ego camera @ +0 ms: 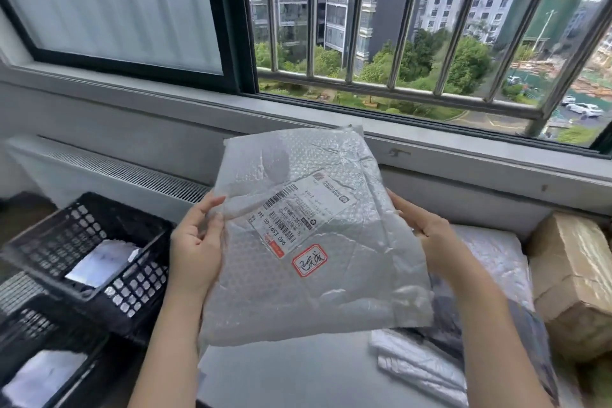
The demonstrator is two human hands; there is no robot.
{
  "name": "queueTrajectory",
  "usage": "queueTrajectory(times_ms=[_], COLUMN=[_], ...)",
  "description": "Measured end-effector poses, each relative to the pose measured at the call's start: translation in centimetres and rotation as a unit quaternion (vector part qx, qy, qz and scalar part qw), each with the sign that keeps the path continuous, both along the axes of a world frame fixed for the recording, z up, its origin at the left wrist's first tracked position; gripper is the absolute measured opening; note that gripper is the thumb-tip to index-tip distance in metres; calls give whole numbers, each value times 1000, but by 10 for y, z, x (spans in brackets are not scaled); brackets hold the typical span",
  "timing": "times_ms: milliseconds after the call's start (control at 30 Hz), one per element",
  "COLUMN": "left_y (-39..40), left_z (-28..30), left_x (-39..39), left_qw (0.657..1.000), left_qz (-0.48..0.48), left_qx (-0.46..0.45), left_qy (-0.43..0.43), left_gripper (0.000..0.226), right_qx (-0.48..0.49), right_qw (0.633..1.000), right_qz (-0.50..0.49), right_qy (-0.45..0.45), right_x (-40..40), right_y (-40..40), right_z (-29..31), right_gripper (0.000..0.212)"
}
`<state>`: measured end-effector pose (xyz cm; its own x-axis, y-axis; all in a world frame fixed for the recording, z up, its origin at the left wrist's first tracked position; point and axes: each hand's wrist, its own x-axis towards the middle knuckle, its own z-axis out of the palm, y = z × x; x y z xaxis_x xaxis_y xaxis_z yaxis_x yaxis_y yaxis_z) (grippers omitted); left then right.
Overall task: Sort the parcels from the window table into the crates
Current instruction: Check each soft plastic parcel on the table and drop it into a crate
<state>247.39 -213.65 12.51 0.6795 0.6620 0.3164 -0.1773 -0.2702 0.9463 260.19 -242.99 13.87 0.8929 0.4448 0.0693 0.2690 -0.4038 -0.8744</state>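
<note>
I hold a large silver bubble-wrap parcel [308,275] upright in front of me above the window table [281,374]. It carries a white shipping label with barcodes and a red-bordered sticker. My left hand [195,248] grips its left edge, thumb on the front. My right hand [427,228] grips the right edge. Two black plastic crates stand to the left: the farther crate [89,252] holds a white parcel, and the nearer crate [43,354] holds a pale one.
More silver bubble mailers [490,275] lie stacked on the table's right side, with a taped brown cardboard box [576,278] at the far right. A barred window and its sill run along the back. A radiator grille sits behind the crates.
</note>
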Motion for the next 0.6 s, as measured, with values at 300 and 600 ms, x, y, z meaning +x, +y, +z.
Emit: queueTrajectory(times_ms=[300, 600], left_y=[113, 265], left_z=[11, -1], left_x=[-129, -253], left_qw=[980, 937], left_qz=[194, 318], left_qx=[10, 138], left_qy=[-41, 43], left_gripper=[25, 30], right_qx=[27, 31], right_qw=[967, 943], right_qz=[249, 329], right_qy=[53, 32], right_x=[-35, -141], right_y=[180, 404], right_z=[21, 2], right_gripper=[80, 68])
